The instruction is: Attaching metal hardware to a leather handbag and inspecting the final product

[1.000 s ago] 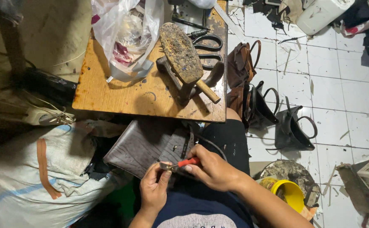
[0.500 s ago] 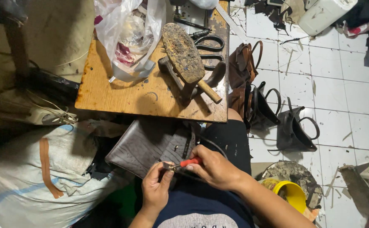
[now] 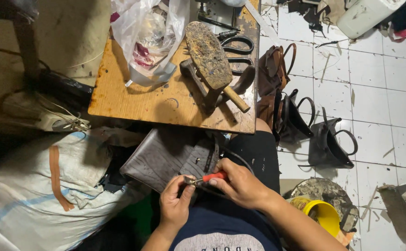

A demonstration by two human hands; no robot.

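My right hand grips a small tool with a red handle, its metal tip pointing left. My left hand pinches a small metal part at that tip, fingers closed on it. Both hands work over my lap, just below a dark brown textured leather bag that lies across my knees. A dark strap or cord curves from the bag past my right hand.
A wooden work table ahead carries an iron shoe last, scissors and a clear plastic bag. Brown and black bags stand on the white tiled floor at right. A yellow cup sits by my right arm; a white sack lies left.
Both hands stay at the bag's edge with the red-handled tool; only small finger shifts. The view drifted slightly.
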